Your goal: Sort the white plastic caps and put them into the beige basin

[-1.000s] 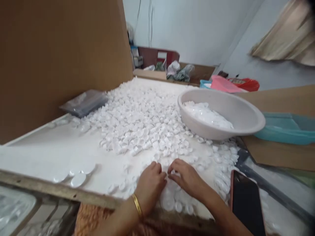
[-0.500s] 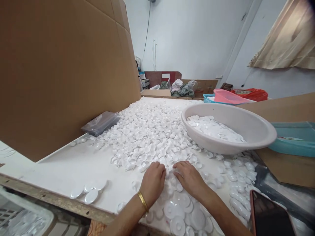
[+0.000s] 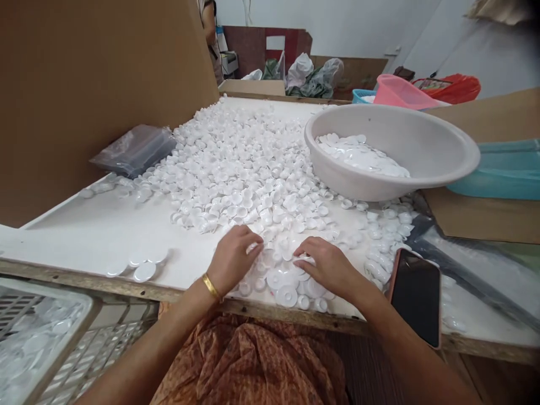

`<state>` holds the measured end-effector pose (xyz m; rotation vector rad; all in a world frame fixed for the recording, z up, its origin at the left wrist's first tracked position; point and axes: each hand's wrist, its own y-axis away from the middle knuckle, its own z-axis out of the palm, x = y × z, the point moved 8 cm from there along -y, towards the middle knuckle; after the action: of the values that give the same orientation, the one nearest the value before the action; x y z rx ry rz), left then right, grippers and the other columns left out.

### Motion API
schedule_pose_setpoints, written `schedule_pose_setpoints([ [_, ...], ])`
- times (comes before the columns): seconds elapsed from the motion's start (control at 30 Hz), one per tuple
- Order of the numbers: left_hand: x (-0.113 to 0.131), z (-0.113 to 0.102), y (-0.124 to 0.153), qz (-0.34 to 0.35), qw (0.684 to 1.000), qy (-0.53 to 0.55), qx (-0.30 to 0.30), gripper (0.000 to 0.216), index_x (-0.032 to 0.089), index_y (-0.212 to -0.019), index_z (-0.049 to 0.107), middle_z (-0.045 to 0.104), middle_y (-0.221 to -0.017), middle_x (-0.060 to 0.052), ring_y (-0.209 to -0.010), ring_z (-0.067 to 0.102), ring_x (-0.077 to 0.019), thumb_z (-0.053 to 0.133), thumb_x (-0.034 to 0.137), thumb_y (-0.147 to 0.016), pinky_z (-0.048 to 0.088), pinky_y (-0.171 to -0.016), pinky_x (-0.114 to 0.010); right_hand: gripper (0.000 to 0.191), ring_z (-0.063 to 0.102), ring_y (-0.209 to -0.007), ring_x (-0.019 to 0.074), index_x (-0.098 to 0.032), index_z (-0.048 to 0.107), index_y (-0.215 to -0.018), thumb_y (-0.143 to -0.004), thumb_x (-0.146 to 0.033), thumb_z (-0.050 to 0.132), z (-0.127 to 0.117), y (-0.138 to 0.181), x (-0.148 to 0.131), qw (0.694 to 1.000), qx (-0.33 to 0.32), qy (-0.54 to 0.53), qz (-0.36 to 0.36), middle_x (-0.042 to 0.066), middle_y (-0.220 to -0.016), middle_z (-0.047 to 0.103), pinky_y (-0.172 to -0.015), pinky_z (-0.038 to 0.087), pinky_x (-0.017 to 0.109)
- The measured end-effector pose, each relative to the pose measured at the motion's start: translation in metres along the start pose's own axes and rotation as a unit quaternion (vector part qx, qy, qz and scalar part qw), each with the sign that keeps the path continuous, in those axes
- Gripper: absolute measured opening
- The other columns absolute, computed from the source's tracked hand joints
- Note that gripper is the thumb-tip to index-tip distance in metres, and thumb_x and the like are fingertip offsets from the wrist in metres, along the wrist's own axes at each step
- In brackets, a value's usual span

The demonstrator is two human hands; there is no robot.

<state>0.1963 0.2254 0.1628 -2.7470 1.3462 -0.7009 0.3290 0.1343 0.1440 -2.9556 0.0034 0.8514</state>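
No lettering, brand, number or sign is legible. The phone (image 3: 417,298) shows a dark screen; the visible face of the cardboard box (image 3: 93,84) is plain brown. No wording can be made out on the white pieces (image 3: 287,295), the basin (image 3: 439,140) or the plastic packet (image 3: 139,149); the red bag (image 3: 462,87) is too distant to tell.

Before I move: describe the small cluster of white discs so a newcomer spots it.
Find the white table and follow its front edge leftward from the left hand with the gold bracelet. The small cluster lies near that edge. Unlike the big pile, it is only a few discs, lying apart.
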Motion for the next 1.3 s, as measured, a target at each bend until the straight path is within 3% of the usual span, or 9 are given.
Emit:
schedule_pose_setpoints([
  [0.13,0.024,0.014,0.017,0.036,0.998,0.038,-0.042,0.01,0.02,-0.079,0.064,0.056,-0.08,-0.002,-0.079,0.051,-0.0157,0.054,0.021,-0.08,0.041,-0.067,-0.028,0.022,0.053,-0.091,0.0198,-0.021,0.06,-0.094,-0.074,-0.029,0.065,0.008,0.012,-0.005,0.998,-0.02,0.057,-0.005,0.004,-0.092,0.06,-0.075,0.043,0.031],
  [0.27,0.021,0.005,0.019,0.009,0.999,0.048,-0.011,0.013,0.02,-0.078,0.064,0.057,-0.079,-0.003,-0.079,0.052,-0.0156,0.051,0.02,-0.082,0.042,-0.069,-0.028,0.012,0.054,-0.088,0.0183,-0.02,0.061,-0.09,-0.083,-0.026,0.053,0.011,0.012,0.0,0.998,-0.022,0.057,0.004,0.004,-0.088,0.061,-0.074,0.042,0.03],
  [0.47,-0.028,-0.028,0.049,-0.088,0.991,0.074,0.067,0.017,0.022,-0.084,0.064,0.058,-0.082,-0.003,-0.081,0.054,-0.0158,0.047,0.025,-0.084,0.044,-0.07,-0.028,0.021,0.055,-0.08,0.0182,-0.019,0.059,-0.083,-0.089,-0.026,0.041,0.007,0.013,0.008,0.995,0.06,0.077,-0.009,0.004,-0.083,0.062,-0.074,0.04,0.032],
  [0.67,-0.077,-0.05,0.094,-0.125,0.964,-0.077,0.22,0.026,0.024,-0.103,0.061,0.054,-0.099,-0.008,-0.093,0.049,-0.0219,0.042,0.028,-0.086,0.043,-0.082,-0.039,0.022,0.057,-0.068,0.0164,-0.02,0.052,-0.085,-0.089,-0.034,0.035,-0.008,0.01,0.009,0.982,0.186,-0.003,0.038,0.004,-0.076,0.061,-0.064,0.041,0.028],
  [0.83,-0.076,-0.049,0.099,-0.127,0.951,-0.14,0.243,0.031,0.021,-0.113,0.056,0.052,-0.103,-0.01,-0.099,0.045,-0.0243,0.04,0.027,-0.087,0.041,-0.086,-0.041,0.024,0.056,-0.055,0.0148,-0.021,0.047,-0.087,-0.09,-0.038,0.031,-0.005,-0.018,-0.01,0.98,0.174,-0.089,0.049,-0.002,-0.059,0.056,-0.056,0.039,0.025],
  [1.0,-0.07,-0.049,0.101,-0.132,0.944,-0.169,0.249,0.03,0.017,-0.108,0.059,0.054,-0.096,-0.011,-0.094,0.046,-0.0244,0.04,0.026,-0.087,0.041,-0.084,-0.04,0.024,0.057,-0.056,0.0149,-0.02,0.051,-0.089,-0.089,-0.034,0.032,0.002,-0.05,-0.037,0.978,0.161,-0.126,0.025,-0.002,-0.057,0.056,-0.059,0.041,0.026],
  [1.13,-0.068,-0.05,0.104,-0.131,0.939,-0.183,0.26,0.028,0.017,-0.102,0.062,0.056,-0.09,-0.01,-0.09,0.047,-0.0236,0.04,0.025,-0.086,0.043,-0.081,-0.038,0.026,0.057,-0.056,0.013,-0.017,0.053,-0.102,-0.088,-0.028,0.034,0.002,-0.082,-0.034,0.978,0.132,-0.148,0.071,-0.003,-0.056,0.056,-0.061,0.043,0.025],
  [1.3,-0.064,-0.051,0.102,-0.124,0.936,-0.198,0.264,0.027,0.018,-0.098,0.063,0.057,-0.086,-0.01,-0.086,0.048,-0.0237,0.041,0.026,-0.085,0.043,-0.079,-0.038,0.028,0.056,-0.058,0.0105,-0.012,0.053,-0.108,-0.087,-0.031,0.046,-0.028,-0.132,-0.017,0.972,0.124,-0.15,0.128,0.0,-0.071,0.06,-0.062,0.046,0.028],
])
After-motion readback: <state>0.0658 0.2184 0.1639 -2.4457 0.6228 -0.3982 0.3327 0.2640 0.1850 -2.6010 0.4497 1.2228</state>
